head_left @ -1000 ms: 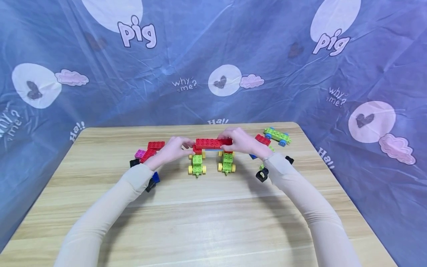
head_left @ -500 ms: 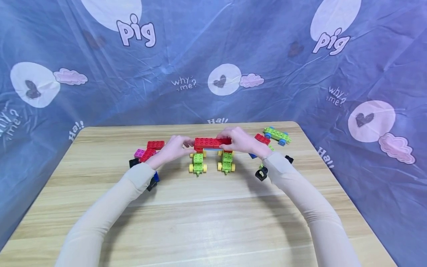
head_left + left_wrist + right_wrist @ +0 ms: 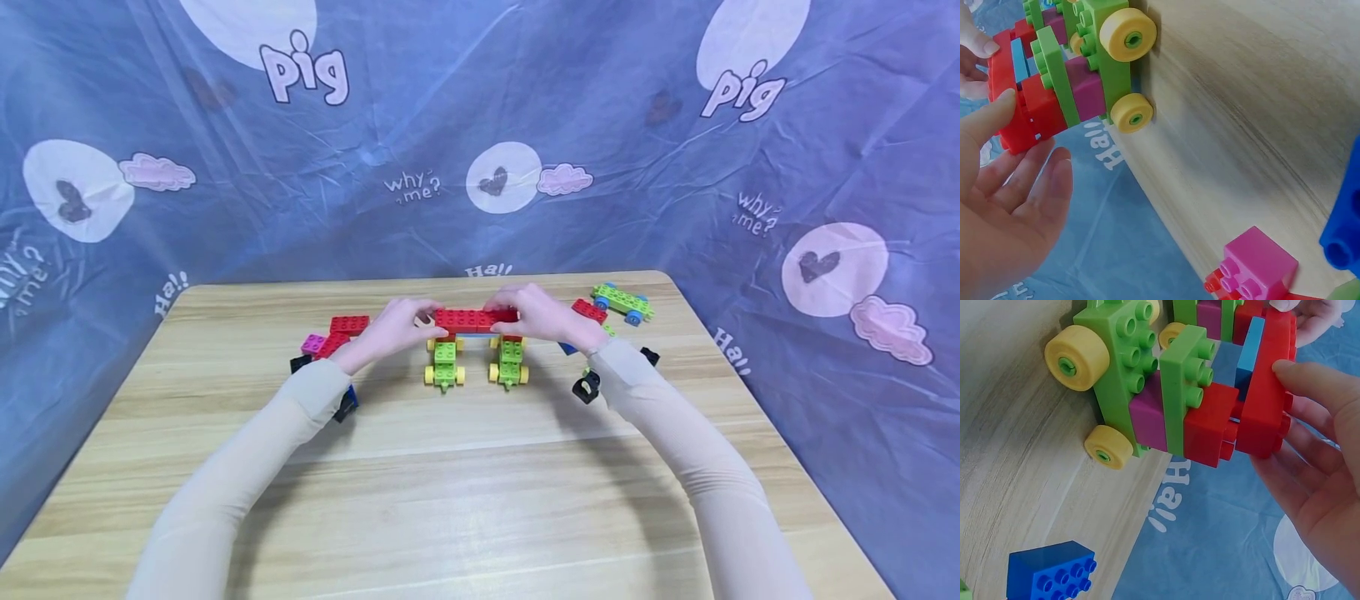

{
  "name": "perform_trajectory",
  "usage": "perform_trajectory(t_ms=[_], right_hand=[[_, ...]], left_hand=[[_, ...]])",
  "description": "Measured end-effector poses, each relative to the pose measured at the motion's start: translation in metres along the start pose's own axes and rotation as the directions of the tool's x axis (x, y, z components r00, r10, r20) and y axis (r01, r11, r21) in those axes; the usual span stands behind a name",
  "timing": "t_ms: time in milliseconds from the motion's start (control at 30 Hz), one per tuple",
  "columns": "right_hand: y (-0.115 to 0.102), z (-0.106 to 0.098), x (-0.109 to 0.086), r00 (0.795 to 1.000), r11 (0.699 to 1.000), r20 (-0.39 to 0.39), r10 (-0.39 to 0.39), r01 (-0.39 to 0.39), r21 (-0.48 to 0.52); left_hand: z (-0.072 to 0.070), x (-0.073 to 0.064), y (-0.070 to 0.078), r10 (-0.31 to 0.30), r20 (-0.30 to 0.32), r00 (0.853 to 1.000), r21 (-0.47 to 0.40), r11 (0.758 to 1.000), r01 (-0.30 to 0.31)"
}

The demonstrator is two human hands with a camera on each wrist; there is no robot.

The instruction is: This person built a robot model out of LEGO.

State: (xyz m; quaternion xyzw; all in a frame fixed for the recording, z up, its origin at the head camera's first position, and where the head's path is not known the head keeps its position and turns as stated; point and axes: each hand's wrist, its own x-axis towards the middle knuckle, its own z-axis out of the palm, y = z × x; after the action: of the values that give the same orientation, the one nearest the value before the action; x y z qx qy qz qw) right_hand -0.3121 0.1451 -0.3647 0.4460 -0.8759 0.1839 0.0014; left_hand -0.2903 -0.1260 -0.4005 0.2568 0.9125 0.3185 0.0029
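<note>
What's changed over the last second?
The left hand rose onto the left end of the red studded plastic beam and now grips it. That end shifted slightly left relative to the stack on the left lime-green, yellow-wheeled plastic cart. The right hand still grips the beam's right end; the right lime-green, yellow-wheeled plastic cart looks unmoved.

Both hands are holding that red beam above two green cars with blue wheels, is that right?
Not quite: the wheels are yellow, as the head view shows. The rest holds: the left hand and the right hand grip the red beam above two green cars.
</note>
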Motion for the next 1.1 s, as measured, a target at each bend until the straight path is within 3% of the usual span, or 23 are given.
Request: perform_trajectory(t_ms=[200,433,833,1100], right_hand=[[0.002,0.001,-0.007,1.0,0.999,-0.016,-0.024,0.023,-0.026],[0.009,0.001,-0.022,0.997,0.996,0.009,0.076,-0.075,-0.04],[0.006,-0.001,-0.02,0.996,0.995,0.046,0.081,-0.084,0.05],[0.005,-0.004,-0.022,0.996,0.995,0.031,0.089,-0.09,0.043]], left_hand=[[0.0,-0.001,0.001,-0.003,0.002,1.0,0.005,1.0,0.003],[0.001,-0.001,0.001,-0.011,0.012,1.0,0.0,1.0,0.011],[0.0,-0.001,0.003,0.002,0.009,1.0,0.014,1.0,-0.002],[-0.001,0.0,0.005,0.009,0.006,1.0,0.027,1.0,-0.009]])
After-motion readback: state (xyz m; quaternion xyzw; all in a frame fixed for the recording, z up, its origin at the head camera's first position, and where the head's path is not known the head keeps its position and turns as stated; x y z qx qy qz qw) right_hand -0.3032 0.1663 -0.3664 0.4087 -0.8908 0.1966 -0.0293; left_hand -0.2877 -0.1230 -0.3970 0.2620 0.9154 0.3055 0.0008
